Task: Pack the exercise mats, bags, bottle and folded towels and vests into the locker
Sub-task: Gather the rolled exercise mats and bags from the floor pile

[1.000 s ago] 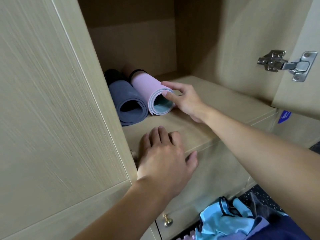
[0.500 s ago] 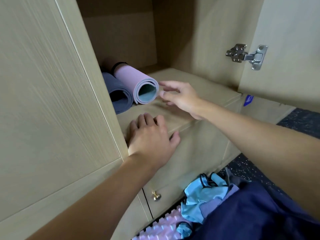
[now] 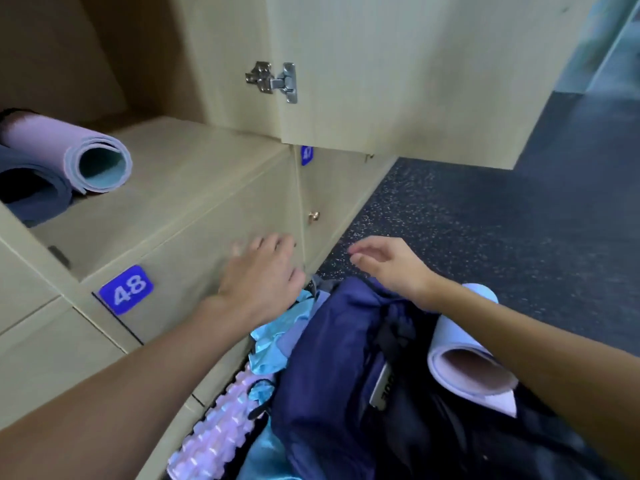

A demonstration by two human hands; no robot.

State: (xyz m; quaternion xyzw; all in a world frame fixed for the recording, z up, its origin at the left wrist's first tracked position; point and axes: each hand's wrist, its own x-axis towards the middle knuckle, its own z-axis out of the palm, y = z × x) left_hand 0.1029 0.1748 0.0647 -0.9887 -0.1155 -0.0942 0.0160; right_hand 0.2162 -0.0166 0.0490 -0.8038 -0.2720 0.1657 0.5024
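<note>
At far left we have the dark blue rolled mat point(image 3: 33, 192) and the pink rolled mat point(image 3: 69, 157) lying side by side, touching, on the open locker's shelf point(image 3: 180, 168), pushed to the wall so the rest stays free. Below, the door marked 48 point(image 3: 126, 289) is shut. Our left hand point(image 3: 259, 275) hangs empty, fingers loosely spread (blurred). Our right hand point(image 3: 391, 263) is empty too, fingers apart and curled, above the navy bag point(image 3: 329, 358). Beside it on the floor lie light blue cloth point(image 3: 273, 336), a ridged foam roller point(image 3: 218, 431) and another rolled mat point(image 3: 464, 365), unpacked.
</note>
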